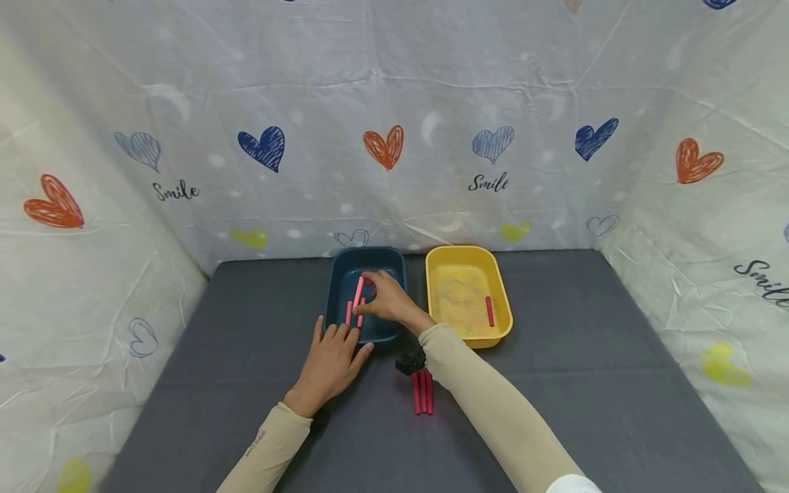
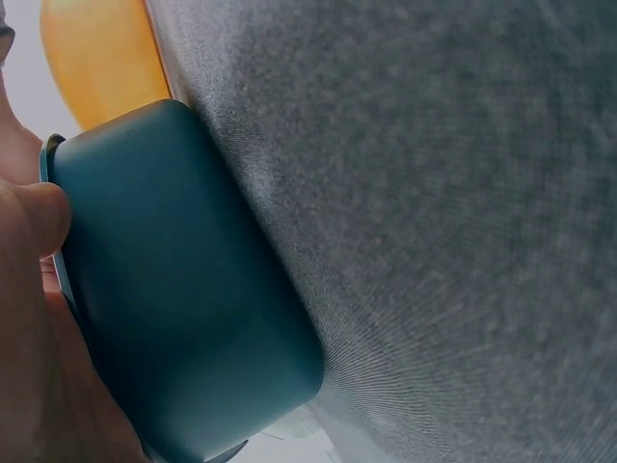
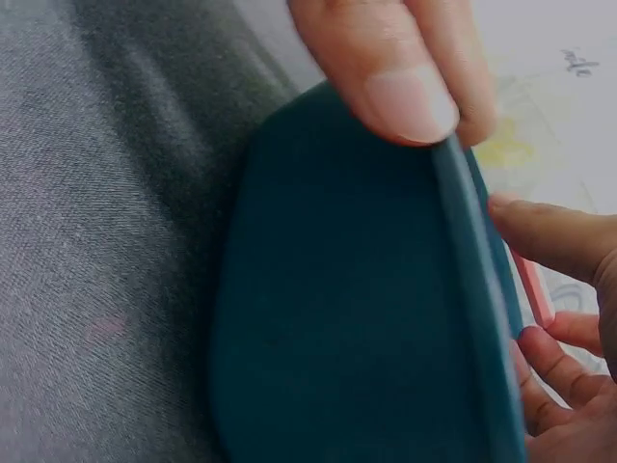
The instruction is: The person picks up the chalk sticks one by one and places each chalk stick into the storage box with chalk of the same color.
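Observation:
In the head view my right hand (image 1: pixel 388 298) is over the dark blue tray (image 1: pixel 335 274) and pinches a slim pink stick (image 1: pixel 358 293) between thumb and fingertip. The right wrist view shows this stick (image 3: pixel 533 289) just past the tray's rim. My left hand (image 1: pixel 333 359) grips the tray's near edge, fingers over the rim and thumb outside; the left wrist view shows the tray's outer wall (image 2: pixel 183 280) beside it. More pink sticks (image 1: pixel 348 313) lie in the tray, and red ones near the right fingers are partly hidden by that hand.
To the right stands a yellow tray (image 1: pixel 504 301) with one red stick (image 1: pixel 490 311) in it. Three red sticks (image 1: pixel 422 392) lie side by side on the dark grey tabletop (image 1: pixel 555 383), below the right wrist. A patterned white curtain (image 1: pixel 425 185) hangs behind both trays.

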A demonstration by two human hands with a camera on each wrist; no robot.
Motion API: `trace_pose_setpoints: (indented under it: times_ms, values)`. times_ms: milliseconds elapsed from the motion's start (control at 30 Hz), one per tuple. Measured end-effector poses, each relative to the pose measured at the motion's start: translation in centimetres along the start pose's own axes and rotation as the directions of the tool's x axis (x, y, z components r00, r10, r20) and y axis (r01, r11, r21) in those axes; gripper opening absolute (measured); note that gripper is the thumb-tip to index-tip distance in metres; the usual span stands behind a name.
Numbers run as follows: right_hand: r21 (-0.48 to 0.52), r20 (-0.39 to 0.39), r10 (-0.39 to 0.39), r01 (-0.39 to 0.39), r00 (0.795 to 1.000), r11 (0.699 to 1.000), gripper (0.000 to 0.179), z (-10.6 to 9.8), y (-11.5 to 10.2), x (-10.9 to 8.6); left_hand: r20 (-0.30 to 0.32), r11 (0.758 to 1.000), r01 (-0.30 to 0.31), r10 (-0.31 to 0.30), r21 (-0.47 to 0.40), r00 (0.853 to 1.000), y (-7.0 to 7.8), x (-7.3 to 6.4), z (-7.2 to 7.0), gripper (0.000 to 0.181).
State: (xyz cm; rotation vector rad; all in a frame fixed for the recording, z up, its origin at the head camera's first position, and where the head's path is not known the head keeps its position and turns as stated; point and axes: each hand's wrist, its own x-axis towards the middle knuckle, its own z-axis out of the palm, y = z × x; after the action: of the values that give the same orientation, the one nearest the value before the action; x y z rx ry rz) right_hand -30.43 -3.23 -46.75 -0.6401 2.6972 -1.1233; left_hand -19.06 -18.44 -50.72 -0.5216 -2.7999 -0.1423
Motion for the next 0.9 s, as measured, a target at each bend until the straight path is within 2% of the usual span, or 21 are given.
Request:
trace_pose_setpoints:
  times_ms: [367, 900]
  values:
    - [-0.057, 0.043, 0.013, -0.01, 0.999, 0.998, 0.077, 1.2, 0.1, 0.7, -0.028, 1.0, -0.017, 0.017, -0.002, 0.999, 0.1, -0.1, -0.1, 0.042]
    - [-0.168, 0.085, 0.044, -0.029, 0.995, 0.985, 0.077, 2.1, 0.2, 1.1, -0.026, 1.0, -0.008, 0.008, -0.011, 1.0, 0.1, -0.2, -0.1, 0.038]
